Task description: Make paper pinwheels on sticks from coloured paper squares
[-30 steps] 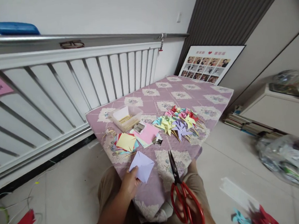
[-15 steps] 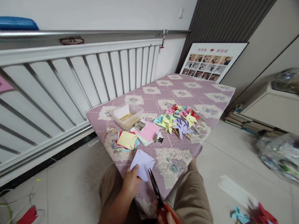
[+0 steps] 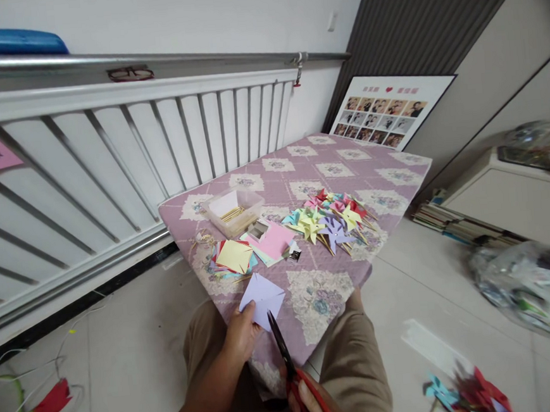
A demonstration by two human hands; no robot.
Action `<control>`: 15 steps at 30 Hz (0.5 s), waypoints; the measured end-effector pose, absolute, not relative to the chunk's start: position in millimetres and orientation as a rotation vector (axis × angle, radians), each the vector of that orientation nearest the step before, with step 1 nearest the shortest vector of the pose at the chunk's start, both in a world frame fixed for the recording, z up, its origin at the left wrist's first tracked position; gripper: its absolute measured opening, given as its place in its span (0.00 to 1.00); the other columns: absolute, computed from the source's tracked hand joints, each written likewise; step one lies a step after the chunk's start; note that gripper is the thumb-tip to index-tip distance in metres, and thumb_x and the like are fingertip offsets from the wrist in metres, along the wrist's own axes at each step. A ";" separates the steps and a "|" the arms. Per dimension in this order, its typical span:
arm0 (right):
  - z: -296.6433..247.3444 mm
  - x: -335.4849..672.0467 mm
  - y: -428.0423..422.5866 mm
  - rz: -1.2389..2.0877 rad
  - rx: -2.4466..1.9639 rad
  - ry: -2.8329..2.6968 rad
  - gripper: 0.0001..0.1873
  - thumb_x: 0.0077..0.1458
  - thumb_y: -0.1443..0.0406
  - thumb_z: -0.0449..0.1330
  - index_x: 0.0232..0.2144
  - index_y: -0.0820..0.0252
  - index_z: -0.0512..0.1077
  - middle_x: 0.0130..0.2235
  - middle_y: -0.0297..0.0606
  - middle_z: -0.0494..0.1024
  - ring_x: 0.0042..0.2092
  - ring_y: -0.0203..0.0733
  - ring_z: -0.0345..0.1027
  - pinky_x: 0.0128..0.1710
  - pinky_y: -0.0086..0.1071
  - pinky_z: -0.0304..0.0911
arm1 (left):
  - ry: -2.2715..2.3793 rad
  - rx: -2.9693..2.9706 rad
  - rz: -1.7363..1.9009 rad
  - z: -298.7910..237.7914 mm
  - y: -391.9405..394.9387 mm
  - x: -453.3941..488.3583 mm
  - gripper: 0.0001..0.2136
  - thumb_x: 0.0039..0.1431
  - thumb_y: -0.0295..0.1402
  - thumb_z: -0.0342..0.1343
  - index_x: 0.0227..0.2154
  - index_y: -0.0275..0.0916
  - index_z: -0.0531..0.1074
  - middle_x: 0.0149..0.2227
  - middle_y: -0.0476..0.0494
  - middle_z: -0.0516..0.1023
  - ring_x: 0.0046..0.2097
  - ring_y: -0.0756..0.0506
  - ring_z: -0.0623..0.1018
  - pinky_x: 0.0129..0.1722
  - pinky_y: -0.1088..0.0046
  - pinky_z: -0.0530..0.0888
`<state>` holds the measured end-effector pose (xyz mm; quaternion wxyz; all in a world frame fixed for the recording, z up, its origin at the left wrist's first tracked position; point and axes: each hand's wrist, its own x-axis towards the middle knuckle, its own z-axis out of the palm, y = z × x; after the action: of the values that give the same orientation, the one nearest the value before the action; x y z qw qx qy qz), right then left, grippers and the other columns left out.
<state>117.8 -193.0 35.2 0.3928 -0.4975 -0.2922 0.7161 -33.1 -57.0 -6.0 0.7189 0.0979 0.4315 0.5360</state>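
My left hand (image 3: 240, 337) pinches the near corner of a pale lilac paper square (image 3: 262, 298) creased along its diagonals, held over the near edge of the table. My right hand (image 3: 306, 408) grips red-handled scissors (image 3: 293, 376) at the bottom of the view. Their dark blades point up and touch the lower edge of the lilac square. Only part of my right hand shows.
A purple patterned cloth covers the low table (image 3: 387, 181). On it lie a stack of coloured paper squares (image 3: 234, 257), a pile of paper pinwheels (image 3: 329, 221) and a clear box of sticks (image 3: 233, 210). White railing stands left. More pinwheels (image 3: 466, 395) lie on the floor right.
My right hand has swung the scissors left from beside my knee until the blades meet the lilac paper. My left hand has kept hold of the paper.
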 end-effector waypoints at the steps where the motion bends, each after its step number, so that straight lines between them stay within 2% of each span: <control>1: 35.6 117.9 -192.6 1.821 -1.263 -0.739 0.17 0.59 0.61 0.57 0.49 0.59 0.67 0.50 0.41 0.71 0.46 0.44 0.69 0.44 0.43 0.68 | 0.949 0.219 1.182 -6.2 -57.2 -33.2 0.11 0.47 0.31 0.63 0.35 0.35 0.73 0.34 0.42 0.81 0.33 0.46 0.79 0.31 0.71 0.76; 6: 35.4 116.4 -191.2 1.849 -1.259 -0.722 0.16 0.59 0.61 0.57 0.49 0.59 0.67 0.50 0.41 0.71 0.46 0.44 0.69 0.43 0.43 0.69 | 0.924 0.214 1.189 -8.1 -57.6 -33.1 0.12 0.47 0.30 0.63 0.36 0.34 0.73 0.36 0.41 0.81 0.35 0.46 0.79 0.33 0.71 0.76; 9: 32.3 113.2 -191.1 1.869 -1.257 -0.716 0.15 0.59 0.58 0.56 0.46 0.59 0.68 0.40 0.38 0.74 0.35 0.37 0.70 0.32 0.33 0.69 | 0.908 0.222 1.195 -8.2 -57.6 -33.4 0.11 0.48 0.30 0.63 0.35 0.35 0.74 0.36 0.41 0.81 0.35 0.45 0.79 0.34 0.70 0.76; 12: 27.9 109.1 -191.2 1.901 -1.253 -0.693 0.21 0.53 0.49 0.59 0.40 0.58 0.69 0.27 0.30 0.68 0.21 0.27 0.57 0.18 0.21 0.53 | 0.888 0.225 1.201 -7.5 -57.6 -34.3 0.10 0.48 0.30 0.62 0.36 0.35 0.74 0.38 0.41 0.81 0.37 0.45 0.79 0.36 0.71 0.76; 15: 24.3 105.6 -191.5 1.941 -1.247 -0.669 0.25 0.47 0.44 0.60 0.35 0.58 0.67 0.23 0.26 0.63 0.19 0.24 0.47 0.16 0.20 0.42 | 0.902 0.231 1.192 -8.2 -57.9 -34.9 0.11 0.48 0.31 0.63 0.37 0.36 0.74 0.38 0.41 0.81 0.38 0.45 0.79 0.37 0.70 0.76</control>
<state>105.6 -191.5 24.3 0.3614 -0.4840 -0.2595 0.7535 -34.9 -57.9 -8.2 0.7274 0.1047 0.4090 0.5409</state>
